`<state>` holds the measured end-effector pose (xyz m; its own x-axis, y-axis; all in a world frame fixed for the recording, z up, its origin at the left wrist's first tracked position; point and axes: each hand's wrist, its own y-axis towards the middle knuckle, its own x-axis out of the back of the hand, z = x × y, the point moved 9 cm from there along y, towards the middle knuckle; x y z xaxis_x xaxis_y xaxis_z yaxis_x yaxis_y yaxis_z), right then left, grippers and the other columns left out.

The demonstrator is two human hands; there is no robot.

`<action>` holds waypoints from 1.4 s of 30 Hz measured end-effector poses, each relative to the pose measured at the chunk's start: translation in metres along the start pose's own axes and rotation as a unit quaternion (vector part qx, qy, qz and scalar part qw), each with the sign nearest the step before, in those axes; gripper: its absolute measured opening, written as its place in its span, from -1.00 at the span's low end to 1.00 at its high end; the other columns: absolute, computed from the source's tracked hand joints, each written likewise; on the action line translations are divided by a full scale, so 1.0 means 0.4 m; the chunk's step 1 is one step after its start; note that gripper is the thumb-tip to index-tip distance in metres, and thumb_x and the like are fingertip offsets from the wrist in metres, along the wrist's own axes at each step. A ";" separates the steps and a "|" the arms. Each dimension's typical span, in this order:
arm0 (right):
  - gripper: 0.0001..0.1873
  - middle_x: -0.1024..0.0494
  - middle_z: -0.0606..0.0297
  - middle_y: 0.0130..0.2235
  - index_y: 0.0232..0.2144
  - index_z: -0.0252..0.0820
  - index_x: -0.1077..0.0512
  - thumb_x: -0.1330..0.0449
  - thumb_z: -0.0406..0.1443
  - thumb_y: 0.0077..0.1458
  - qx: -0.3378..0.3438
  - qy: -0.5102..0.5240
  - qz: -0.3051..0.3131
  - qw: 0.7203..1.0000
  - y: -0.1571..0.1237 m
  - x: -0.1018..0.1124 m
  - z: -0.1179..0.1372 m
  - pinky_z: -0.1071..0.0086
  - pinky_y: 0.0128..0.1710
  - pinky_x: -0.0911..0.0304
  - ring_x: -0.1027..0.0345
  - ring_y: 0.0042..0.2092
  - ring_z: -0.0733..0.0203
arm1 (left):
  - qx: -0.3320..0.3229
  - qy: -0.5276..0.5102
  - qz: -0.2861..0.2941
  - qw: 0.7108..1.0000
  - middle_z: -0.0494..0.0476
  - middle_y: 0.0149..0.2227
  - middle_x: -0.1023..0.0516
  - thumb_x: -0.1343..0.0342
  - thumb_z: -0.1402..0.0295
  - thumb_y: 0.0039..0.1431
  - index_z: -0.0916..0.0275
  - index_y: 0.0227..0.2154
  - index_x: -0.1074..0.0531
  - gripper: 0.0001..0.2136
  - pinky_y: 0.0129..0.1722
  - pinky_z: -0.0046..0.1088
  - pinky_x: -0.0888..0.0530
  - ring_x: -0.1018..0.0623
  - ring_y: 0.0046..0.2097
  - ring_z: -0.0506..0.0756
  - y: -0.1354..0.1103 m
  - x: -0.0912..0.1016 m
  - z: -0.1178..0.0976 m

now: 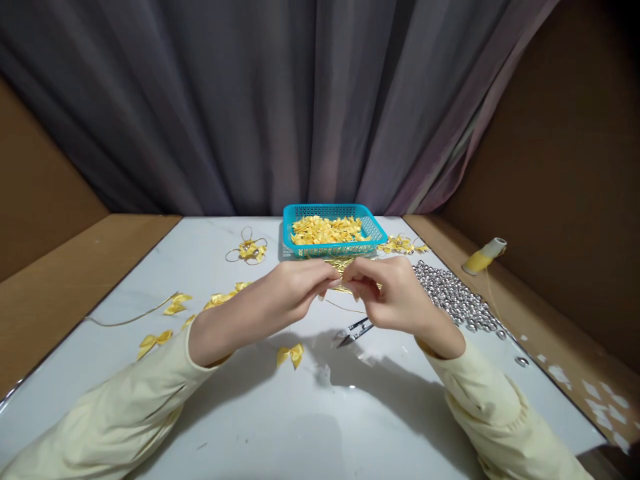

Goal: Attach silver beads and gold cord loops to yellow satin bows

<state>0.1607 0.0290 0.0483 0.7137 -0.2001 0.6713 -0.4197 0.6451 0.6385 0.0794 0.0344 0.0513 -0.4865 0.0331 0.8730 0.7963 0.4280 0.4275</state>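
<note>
My left hand (300,283) and my right hand (387,287) meet fingertip to fingertip above the middle of the white table. Both are closed in a pinch, and whatever lies between the fingertips is too small to make out. A thin gold cord (345,307) curves just under them; whether it is held I cannot tell. Behind the fingers lies a bundle of shiny gold cords (340,267), partly covered by my hands. Black-handled thread snips (356,332) rest below my right hand. A yellow ribbon bow (290,355) lies nearer to me.
A blue basket (334,248) of yellow bows stands at the back. Silver beads (455,297) are heaped at right, near a yellow thread spool (484,257). More bows (155,342) lie left; bow-and-cord pieces (251,251) lie farther back. Paper scraps (559,375) litter the right edge.
</note>
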 end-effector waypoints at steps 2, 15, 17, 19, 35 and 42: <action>-0.81 -0.27 0.43 -0.66 -0.58 -0.30 -0.31 0.01 -0.57 -0.27 -0.001 0.001 0.003 1.000 0.003 0.000 0.000 0.53 -0.62 0.08 0.02 -0.63 0.46 | -0.007 0.001 0.003 1.000 0.04 -0.46 -0.38 0.14 0.58 0.18 0.32 -0.39 -0.36 -0.82 -0.45 -0.54 -0.27 -0.37 -0.44 -0.02 -0.001 0.000 -0.004; -0.84 -0.30 0.45 -0.63 -0.48 -0.30 -0.39 -0.07 -0.54 -0.13 0.007 -0.017 -0.015 1.000 0.004 0.038 0.011 0.56 -0.61 -0.01 -0.04 -0.62 0.47 | 0.154 -0.162 0.019 0.975 -0.06 -0.57 -0.32 0.07 0.38 0.23 0.28 -0.53 -0.34 -0.76 -0.48 -0.58 -0.27 -0.32 -0.51 -0.07 0.010 0.000 0.042; -0.83 -0.31 0.45 -0.63 -0.46 -0.29 -0.40 -0.06 -0.54 -0.12 0.018 -0.026 -0.029 0.999 0.003 0.043 0.017 0.56 -0.61 -0.02 -0.05 -0.63 0.47 | 0.188 -0.222 0.034 0.956 -0.08 -0.58 -0.29 0.07 0.35 0.23 0.28 -0.52 -0.34 -0.76 -0.53 -0.59 -0.24 -0.29 -0.54 -0.09 0.006 -0.012 0.050; -0.82 -0.35 0.44 -0.62 -0.44 -0.29 -0.40 -0.06 -0.54 -0.09 0.028 -0.037 -0.044 0.998 0.002 0.050 0.024 0.57 -0.60 -0.03 -0.07 -0.63 0.47 | 0.220 -0.282 0.047 0.933 -0.09 -0.59 -0.26 0.06 0.32 0.23 0.28 -0.51 -0.34 -0.77 -0.57 -0.59 -0.21 -0.25 -0.56 -0.10 0.000 -0.024 0.058; -0.84 -0.40 0.39 -0.61 -0.41 -0.30 -0.41 -0.04 -0.48 -0.04 -0.007 -0.040 -0.038 0.998 0.001 0.035 0.009 0.54 -0.60 -0.04 -0.10 -0.64 0.46 | 0.270 -0.405 0.085 0.869 -0.05 -0.55 -0.27 0.02 0.31 0.19 0.28 -0.42 -0.38 -0.83 -0.63 -0.57 -0.12 -0.16 -0.59 -0.12 -0.017 -0.066 0.084; -0.83 -0.39 0.37 -0.66 -0.35 -0.35 -0.40 -0.07 -0.34 0.04 -0.170 0.112 0.027 0.979 0.007 0.013 -0.050 0.51 -0.62 -0.13 -0.22 -0.65 0.40 | 0.233 -0.260 0.020 0.937 -0.05 -0.54 -0.29 0.06 0.27 0.22 0.28 -0.43 -0.40 -0.77 -0.57 -0.57 -0.22 -0.25 -0.54 -0.08 -0.005 -0.019 0.079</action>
<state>0.1745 0.0444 0.0460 0.8165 -0.0159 0.5771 -0.2774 0.8658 0.4164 0.0702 0.0620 0.0362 -0.6658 0.4410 0.6018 0.6330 0.7609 0.1426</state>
